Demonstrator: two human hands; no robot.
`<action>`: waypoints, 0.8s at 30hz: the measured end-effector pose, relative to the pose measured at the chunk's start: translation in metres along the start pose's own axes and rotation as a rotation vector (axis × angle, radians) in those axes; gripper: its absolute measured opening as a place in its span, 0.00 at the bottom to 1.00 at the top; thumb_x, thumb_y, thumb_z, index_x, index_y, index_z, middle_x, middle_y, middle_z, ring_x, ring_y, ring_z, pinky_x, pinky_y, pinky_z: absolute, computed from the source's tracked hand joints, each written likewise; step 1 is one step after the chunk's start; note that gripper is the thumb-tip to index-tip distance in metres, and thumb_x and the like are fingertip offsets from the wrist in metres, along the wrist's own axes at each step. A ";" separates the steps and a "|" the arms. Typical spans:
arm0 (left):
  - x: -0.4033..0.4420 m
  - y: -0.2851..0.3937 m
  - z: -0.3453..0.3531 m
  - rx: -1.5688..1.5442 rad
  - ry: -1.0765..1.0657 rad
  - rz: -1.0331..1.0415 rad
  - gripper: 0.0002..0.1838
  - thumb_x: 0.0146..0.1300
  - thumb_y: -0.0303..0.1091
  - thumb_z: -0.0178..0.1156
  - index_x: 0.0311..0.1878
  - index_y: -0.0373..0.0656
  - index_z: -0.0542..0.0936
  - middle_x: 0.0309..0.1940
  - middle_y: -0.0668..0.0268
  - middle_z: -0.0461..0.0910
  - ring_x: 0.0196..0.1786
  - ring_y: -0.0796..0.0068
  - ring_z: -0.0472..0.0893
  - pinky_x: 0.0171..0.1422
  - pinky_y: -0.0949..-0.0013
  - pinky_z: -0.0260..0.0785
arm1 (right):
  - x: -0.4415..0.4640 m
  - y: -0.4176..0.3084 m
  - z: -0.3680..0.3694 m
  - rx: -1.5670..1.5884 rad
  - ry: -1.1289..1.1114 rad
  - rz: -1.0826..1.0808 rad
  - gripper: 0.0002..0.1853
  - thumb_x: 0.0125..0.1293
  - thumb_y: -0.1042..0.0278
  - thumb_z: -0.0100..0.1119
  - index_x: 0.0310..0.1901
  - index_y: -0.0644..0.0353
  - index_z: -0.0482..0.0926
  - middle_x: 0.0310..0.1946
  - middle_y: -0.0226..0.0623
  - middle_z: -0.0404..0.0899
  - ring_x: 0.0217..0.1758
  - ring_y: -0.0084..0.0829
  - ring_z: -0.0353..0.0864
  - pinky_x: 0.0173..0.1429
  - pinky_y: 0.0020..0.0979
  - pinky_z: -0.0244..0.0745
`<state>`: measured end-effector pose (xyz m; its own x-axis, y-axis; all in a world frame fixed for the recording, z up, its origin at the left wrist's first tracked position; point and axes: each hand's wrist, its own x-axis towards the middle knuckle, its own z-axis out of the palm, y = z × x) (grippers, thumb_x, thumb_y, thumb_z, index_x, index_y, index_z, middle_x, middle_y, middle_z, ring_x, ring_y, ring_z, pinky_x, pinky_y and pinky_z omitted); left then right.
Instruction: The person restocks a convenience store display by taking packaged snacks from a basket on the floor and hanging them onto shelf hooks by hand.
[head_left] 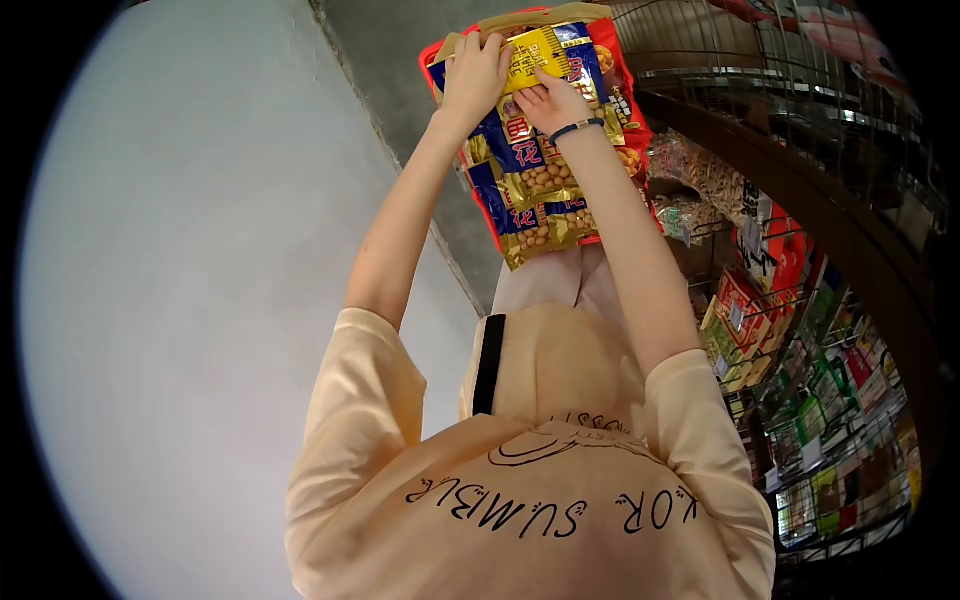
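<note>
A red basket (648, 150) near the top of the head view holds several blue-and-gold packets of peanuts (545, 178). On top of them lies a packet with a bright yellow printed panel (533, 58). My left hand (478, 78) is closed over the left edge of this packet, fingers bent across it. My right hand (556, 100), with a dark bracelet at the wrist, pinches its lower edge, thumb on the yellow face. The packets hide the inside of the basket.
Wire shelving (800, 400) with boxed and bagged goods curves along the right side. A pale wall (200, 280) fills the left, with a grey floor strip (390, 90) beside it. My trouser legs (540, 278) show just below the basket.
</note>
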<state>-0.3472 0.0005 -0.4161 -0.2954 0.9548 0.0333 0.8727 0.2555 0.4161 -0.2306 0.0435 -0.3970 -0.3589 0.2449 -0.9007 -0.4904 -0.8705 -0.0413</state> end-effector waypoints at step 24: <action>-0.108 0.144 -0.094 -0.710 0.044 -0.199 0.12 0.68 0.34 0.46 0.36 0.33 0.72 0.30 0.49 0.73 0.35 0.48 0.74 0.39 0.58 0.65 | -0.153 0.026 -0.055 -0.184 -0.043 -0.622 0.12 0.66 0.59 0.55 0.39 0.61 0.75 0.34 0.28 0.77 0.37 0.17 0.73 0.41 0.17 0.65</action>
<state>-0.2260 -0.0796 -0.2738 -0.4498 0.8901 -0.0738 0.3437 0.2488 0.9055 -0.1449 -0.0403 -0.2843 -0.0852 0.7406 -0.6665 -0.4744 -0.6184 -0.6266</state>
